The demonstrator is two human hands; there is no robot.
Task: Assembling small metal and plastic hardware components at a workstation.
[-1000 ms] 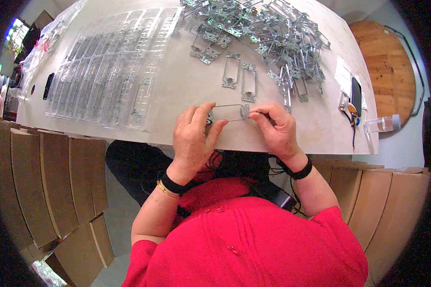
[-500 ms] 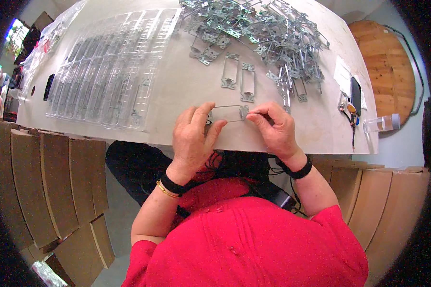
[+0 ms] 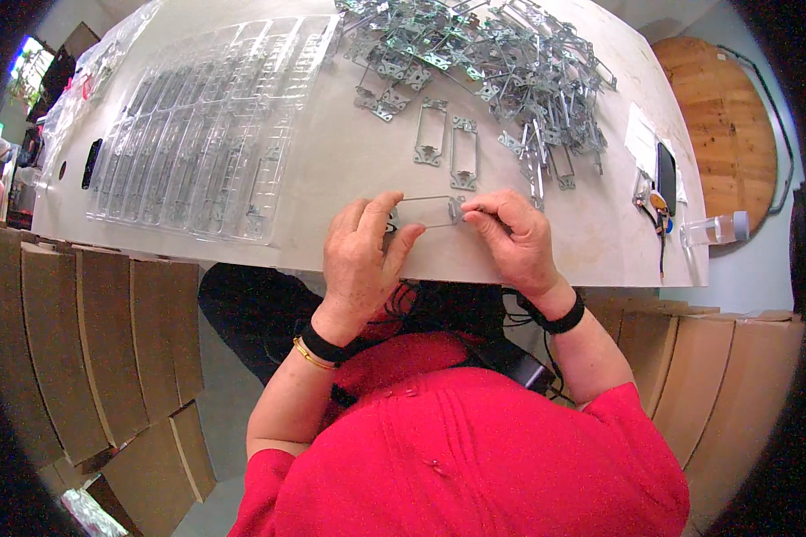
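Note:
My left hand (image 3: 360, 253) is closed around the left end of a thin rectangular metal wire frame (image 3: 437, 197), held level just over the table near its front edge. Thumb and fingers hide that end. At the frame's right end, a small bracket plate sits by the fingertips of my right hand (image 3: 518, 240). Thumb and forefinger there are pinched together; a tiny dark thing shows between them, too small to name. Just beyond lie two similar metal frames (image 3: 463, 157) side by side, flat on the table.
A large heap of metal frames (image 3: 528, 67) covers the table's far side. Clear plastic blister trays (image 3: 278, 179) lie at left. At right are a phone (image 3: 664, 177), a small tool with a dark cord, and a clear jar (image 3: 715, 231). Cardboard boxes (image 3: 107, 340) stand below the table.
My right fingertips have shifted very slightly at the frame's right end. My left hand keeps its hold, and everything else stays in place.

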